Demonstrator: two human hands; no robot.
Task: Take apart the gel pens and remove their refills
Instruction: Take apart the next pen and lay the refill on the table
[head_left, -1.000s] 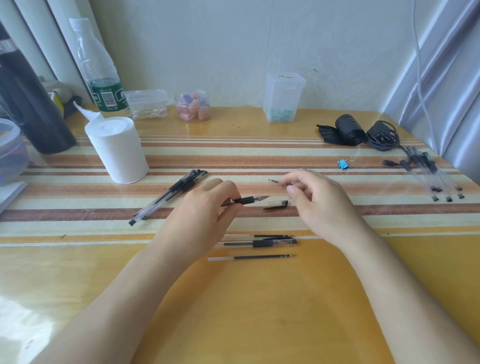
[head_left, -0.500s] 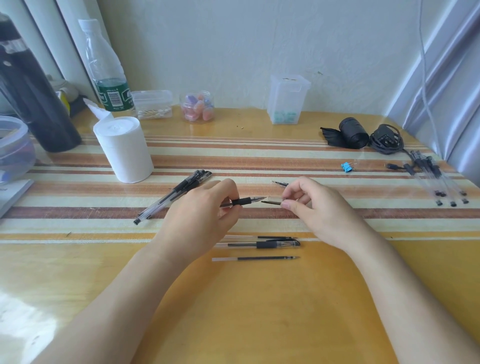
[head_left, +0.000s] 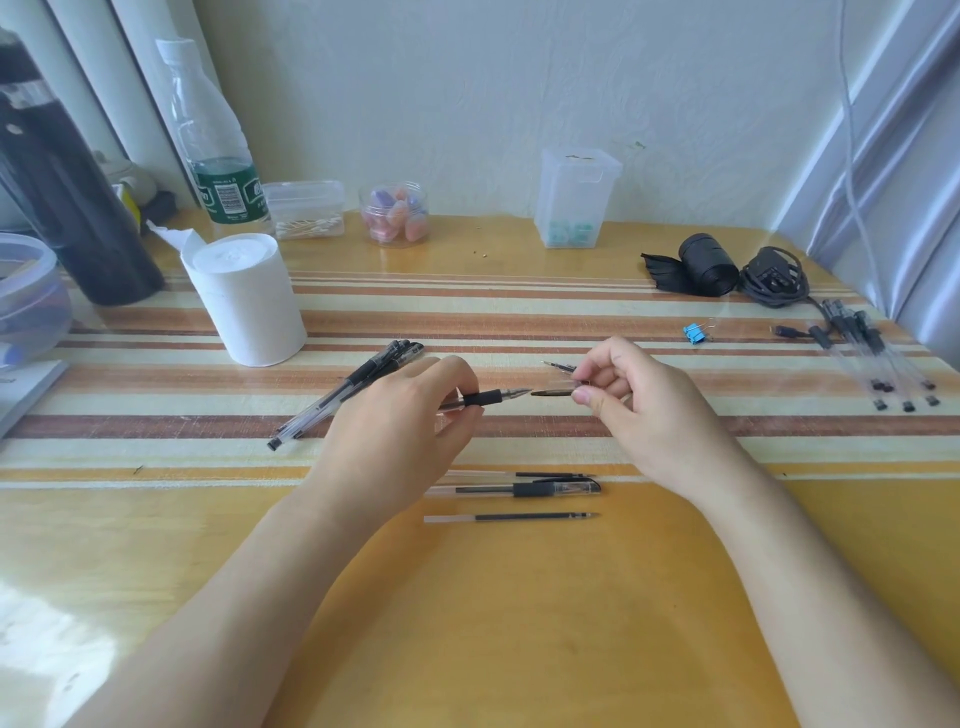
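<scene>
nothing properly readable here tbh. only real candidate: green label (head_left: 231, 193) on water bottle (head_left: 208, 119), upper left of frame. white barcode patch (head_left: 226, 197) in label middle, tiny print line above it, both too blurred to read. bigger white marks on label's right side, look like characters, can't make out which. gel pens (head_left: 519, 489) lower centre: any print on barrels too small to tell.
</scene>
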